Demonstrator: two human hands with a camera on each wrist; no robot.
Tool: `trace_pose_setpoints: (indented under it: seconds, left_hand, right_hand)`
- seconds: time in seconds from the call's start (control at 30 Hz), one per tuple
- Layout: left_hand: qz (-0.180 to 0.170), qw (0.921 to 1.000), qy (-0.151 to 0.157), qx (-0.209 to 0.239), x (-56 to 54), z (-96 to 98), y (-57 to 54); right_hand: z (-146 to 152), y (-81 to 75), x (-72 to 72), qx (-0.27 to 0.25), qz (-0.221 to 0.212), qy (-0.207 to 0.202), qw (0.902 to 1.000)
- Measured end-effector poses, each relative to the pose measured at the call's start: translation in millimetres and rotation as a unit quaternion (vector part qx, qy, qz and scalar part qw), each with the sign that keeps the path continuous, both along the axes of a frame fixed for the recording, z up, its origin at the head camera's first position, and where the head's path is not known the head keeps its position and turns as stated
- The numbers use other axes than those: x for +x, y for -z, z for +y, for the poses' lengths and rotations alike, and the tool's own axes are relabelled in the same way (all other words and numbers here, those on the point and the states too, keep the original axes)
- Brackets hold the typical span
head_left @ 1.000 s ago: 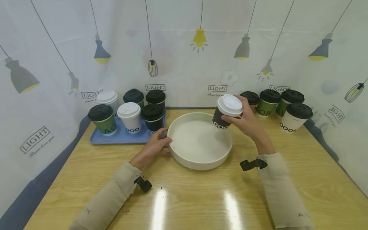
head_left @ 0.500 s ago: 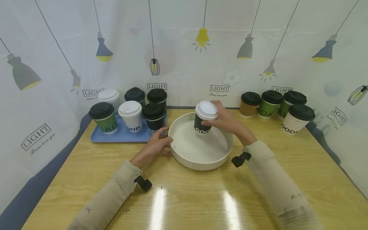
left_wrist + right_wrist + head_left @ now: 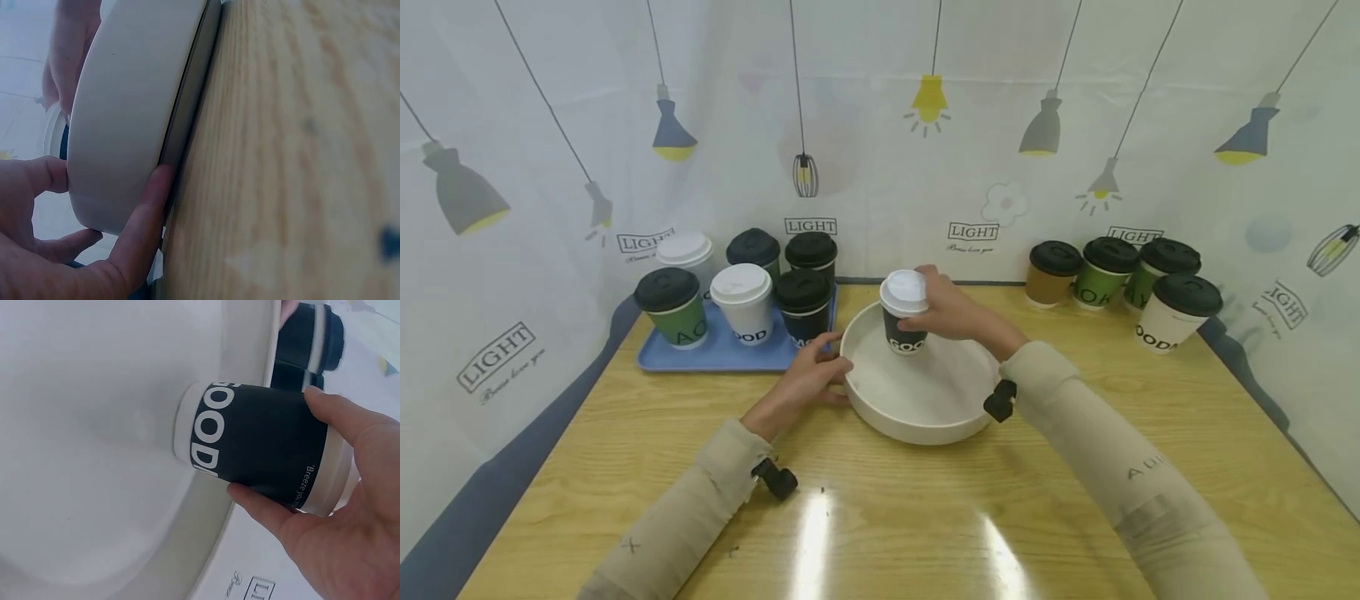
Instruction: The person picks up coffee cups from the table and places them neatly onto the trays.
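My right hand grips a black paper coffee cup with a white lid. The cup is upright inside the round cream tray, toward its back left. In the right wrist view, the thumb and fingers reach round the cup, and its base is right at the tray floor. My left hand holds the tray's left side. The left wrist view shows one digit near the tray's rim and another low along its bottom edge.
At the back left, a blue tray bears several lidded cups; a black one stands close to my left hand. Several more lidded cups, among them a brown one and a white one, stand at the back right. A printed curtain hangs behind.
My right hand has carried the black cup leftward and down, from above the round tray's back right rim to its back left inside. The left hand stays on the tray's side.
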State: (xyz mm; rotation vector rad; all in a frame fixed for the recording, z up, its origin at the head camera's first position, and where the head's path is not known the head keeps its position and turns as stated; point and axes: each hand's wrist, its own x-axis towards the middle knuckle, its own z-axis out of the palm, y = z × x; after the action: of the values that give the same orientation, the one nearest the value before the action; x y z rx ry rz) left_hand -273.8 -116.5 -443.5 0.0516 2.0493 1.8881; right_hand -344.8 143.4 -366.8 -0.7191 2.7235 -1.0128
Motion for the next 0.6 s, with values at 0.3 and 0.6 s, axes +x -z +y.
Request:
trace_pose_setpoints:
  seconds: [0.3,0.6]
  left_hand:
    - [0.002,1.0000,0.002,0.003,-0.6,0.3,0.6]
    - [0.006,1.0000,0.008,-0.002,-0.4,-0.9,1.0]
  right_hand:
    - [-14,2.2,-7.9,-0.005,-0.003,0.018,0.9998]
    - [-15,4.4,-9.2,-0.008,-0.022,0.024,0.9994]
